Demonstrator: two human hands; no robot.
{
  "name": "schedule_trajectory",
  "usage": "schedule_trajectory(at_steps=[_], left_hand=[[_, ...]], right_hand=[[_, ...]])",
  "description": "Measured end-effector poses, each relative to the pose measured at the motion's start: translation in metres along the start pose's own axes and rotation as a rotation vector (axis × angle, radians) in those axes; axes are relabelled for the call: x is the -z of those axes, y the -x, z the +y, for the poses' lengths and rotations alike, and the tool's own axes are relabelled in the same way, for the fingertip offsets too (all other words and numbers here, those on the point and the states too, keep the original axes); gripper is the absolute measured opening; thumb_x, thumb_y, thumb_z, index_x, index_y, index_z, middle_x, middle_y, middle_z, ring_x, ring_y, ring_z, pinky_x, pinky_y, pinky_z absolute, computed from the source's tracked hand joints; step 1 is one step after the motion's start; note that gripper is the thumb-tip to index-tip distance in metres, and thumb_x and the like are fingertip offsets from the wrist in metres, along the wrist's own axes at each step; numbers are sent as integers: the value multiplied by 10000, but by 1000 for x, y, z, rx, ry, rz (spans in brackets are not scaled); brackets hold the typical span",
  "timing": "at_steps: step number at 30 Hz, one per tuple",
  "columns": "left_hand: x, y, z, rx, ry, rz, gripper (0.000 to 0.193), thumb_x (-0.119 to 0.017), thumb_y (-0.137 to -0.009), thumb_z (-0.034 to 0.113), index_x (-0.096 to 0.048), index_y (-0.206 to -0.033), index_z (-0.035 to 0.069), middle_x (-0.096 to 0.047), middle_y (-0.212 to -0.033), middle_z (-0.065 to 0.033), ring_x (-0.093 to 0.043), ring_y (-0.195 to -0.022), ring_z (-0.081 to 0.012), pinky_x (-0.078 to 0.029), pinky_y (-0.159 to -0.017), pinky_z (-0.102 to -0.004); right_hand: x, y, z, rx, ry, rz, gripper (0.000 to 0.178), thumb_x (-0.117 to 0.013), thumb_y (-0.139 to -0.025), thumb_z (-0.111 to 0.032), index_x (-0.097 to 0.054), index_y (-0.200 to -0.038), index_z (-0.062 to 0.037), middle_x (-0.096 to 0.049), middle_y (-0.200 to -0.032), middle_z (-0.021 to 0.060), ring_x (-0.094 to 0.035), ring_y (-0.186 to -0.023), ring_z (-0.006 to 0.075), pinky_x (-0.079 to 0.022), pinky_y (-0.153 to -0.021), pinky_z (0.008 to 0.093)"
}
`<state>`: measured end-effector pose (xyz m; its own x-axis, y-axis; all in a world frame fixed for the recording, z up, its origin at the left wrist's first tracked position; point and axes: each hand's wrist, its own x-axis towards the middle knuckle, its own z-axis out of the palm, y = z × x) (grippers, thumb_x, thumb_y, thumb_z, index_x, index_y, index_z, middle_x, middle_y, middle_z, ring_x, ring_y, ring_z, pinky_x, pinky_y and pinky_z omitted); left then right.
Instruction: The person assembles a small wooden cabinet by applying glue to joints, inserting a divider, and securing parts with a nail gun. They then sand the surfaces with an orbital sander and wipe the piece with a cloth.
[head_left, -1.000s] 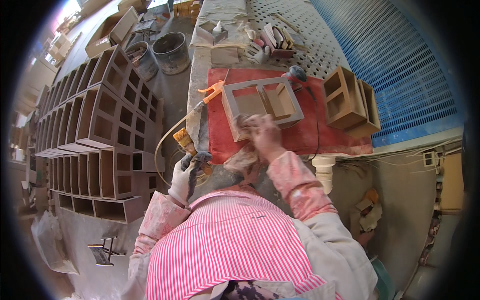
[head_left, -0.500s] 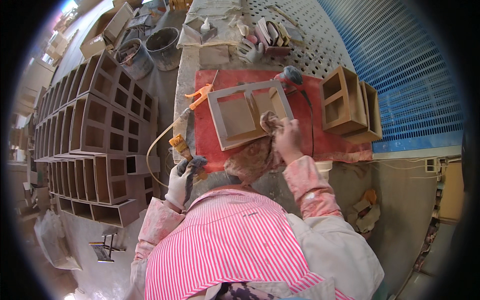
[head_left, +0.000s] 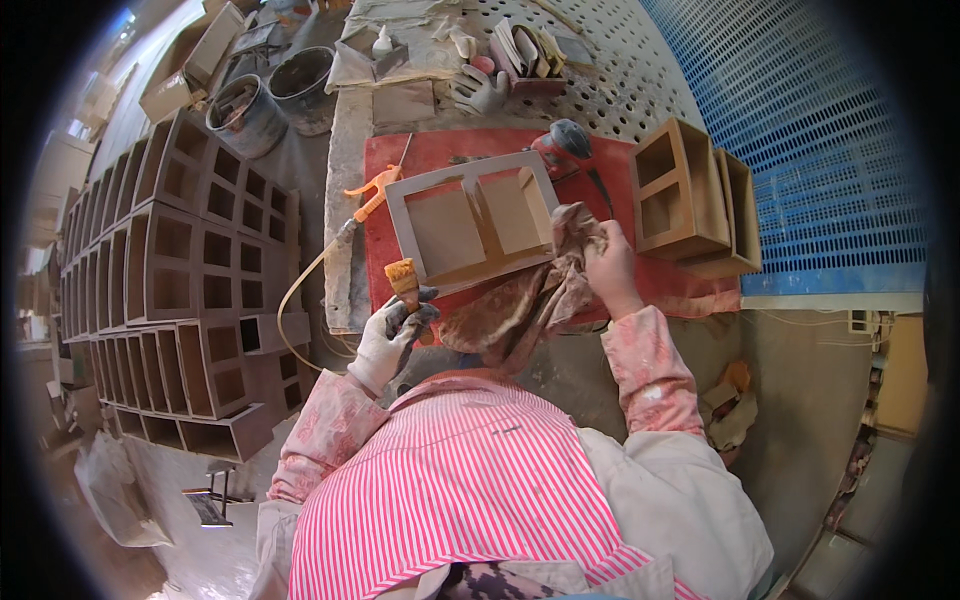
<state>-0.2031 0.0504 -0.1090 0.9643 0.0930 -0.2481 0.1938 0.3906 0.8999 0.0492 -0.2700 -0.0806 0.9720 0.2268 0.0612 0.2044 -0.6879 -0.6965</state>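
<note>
My left hand [head_left: 388, 345], in a white and grey glove, is closed around a paintbrush [head_left: 404, 280] with yellow bristles pointing up. It is beside the near left corner of a small two-compartment wooden box [head_left: 487, 222]. My bare right hand [head_left: 612, 272] grips a brown-stained rag [head_left: 535, 312], bunched at the box's right side. The rest of the rag hangs along the box's near edge. The box lies tilted on a red cloth [head_left: 385, 285], its openings facing up.
An orange air blow gun [head_left: 376, 190] with a hose lies left of the box. A power sander [head_left: 566, 143] stands at its far right corner. Two-compartment boxes [head_left: 690, 195] are at the right. Stacked boxes [head_left: 170, 260] fill the left. A grey glove [head_left: 480, 92] lies farther back.
My right hand has moved right, pulling the rag from the box's middle to its right side. My left hand has come up and right with the brush, closer to the box.
</note>
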Motion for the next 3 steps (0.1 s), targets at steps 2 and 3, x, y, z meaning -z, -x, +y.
schedule_trajectory(at_steps=[2,3], left_hand=[[3,2,-2,-7,-86,2,364,-537,-1100,-14,-590,-1459,-28,-670,-1408,-86,-669,-1186,-141,-528,-1037,-315],[4,-1,-2,-25,-104,-19,364,-543,-1109,14,-585,-1467,-35,-671,-1406,-102,-674,-1173,-142,-540,-1015,-329]], right_hand=[[-1,-7,-4,7,-584,-45,343,-761,-961,-93,-566,-1242,-69,-721,-1247,125,-720,-1052,334,-561,-970,434],[-4,-13,-9,-4,-872,-93,417,-793,-993,-180,-534,-1305,-81,-722,-1246,105,-722,-1058,326,-555,-1002,427]])
